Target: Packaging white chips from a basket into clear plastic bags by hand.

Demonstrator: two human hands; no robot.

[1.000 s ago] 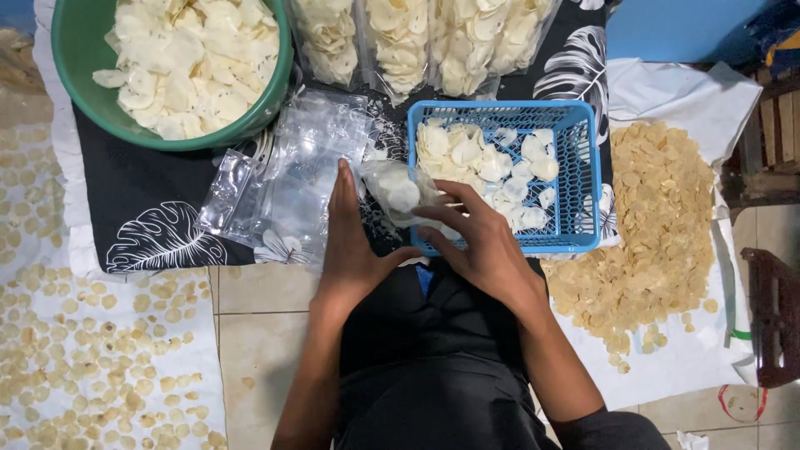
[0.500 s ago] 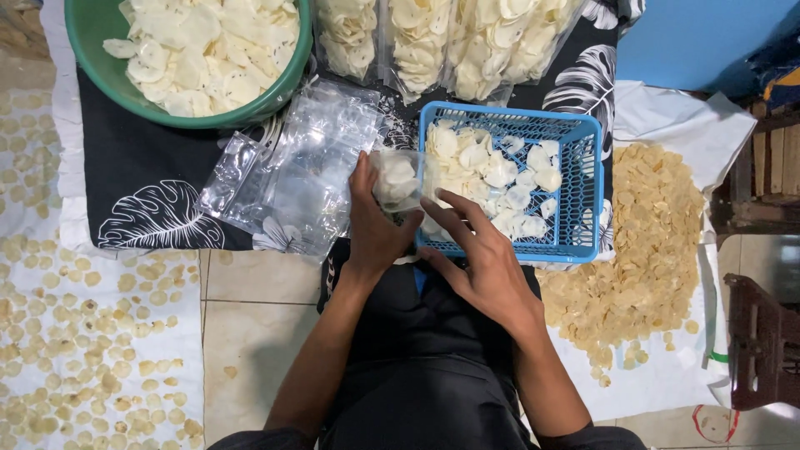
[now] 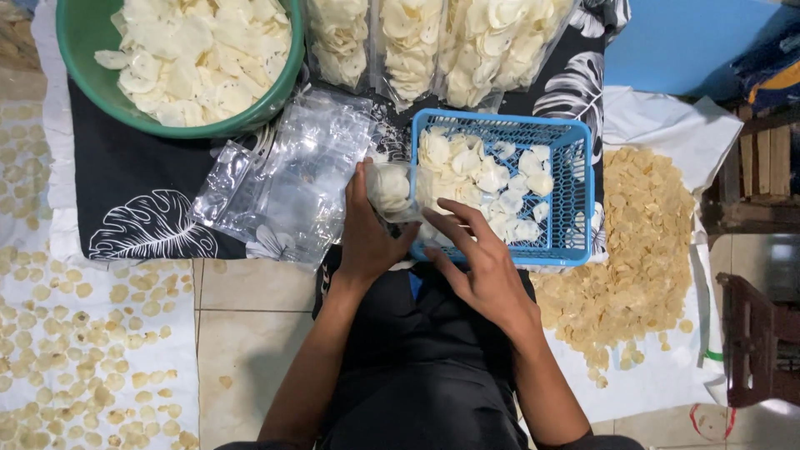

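My left hand grips a small clear plastic bag partly filled with pale chips, held at the near left corner of a blue plastic basket. The basket holds a heap of white chips. My right hand rests at the basket's near edge, fingers spread and reaching towards the bag's mouth; I cannot see anything held in it. Both forearms come up from my lap over dark clothing.
A green bowl of white chips stands at the far left. Filled clear bags lie along the top. Empty plastic bags lie on a black leaf-print cloth. Yellowish chips are spread on white cloth right, and small rounds left.
The view has shifted closer. My left hand has lifted the bag upright at the basket's corner, and my right hand has moved from the bag to the basket's near edge.
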